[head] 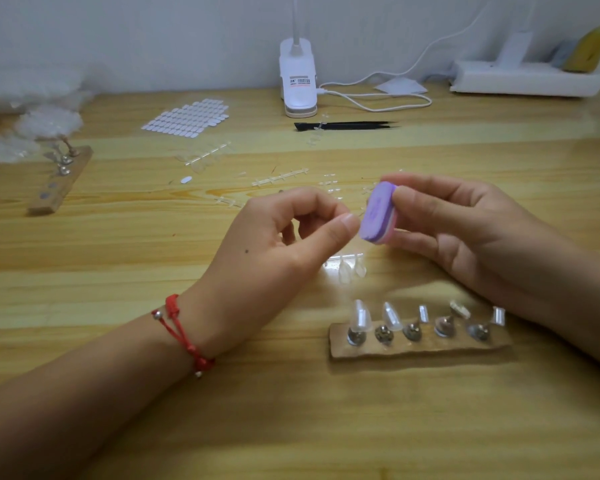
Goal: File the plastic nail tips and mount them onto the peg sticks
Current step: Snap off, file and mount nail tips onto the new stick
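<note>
Pinched in left hand [291,233], thumb to forefinger — seemingly a clear nail tip [354,216], hardly visible — just left of purple file block [378,213]; that gripped by right hand [465,230], long axis near upright; peg sticks [420,327] below it.

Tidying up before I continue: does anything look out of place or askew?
Clear sprue pieces lie scattered over the middle of the table. On the near peg holder, the fourth peg's top sits tilted, unlike its neighbours.
</note>
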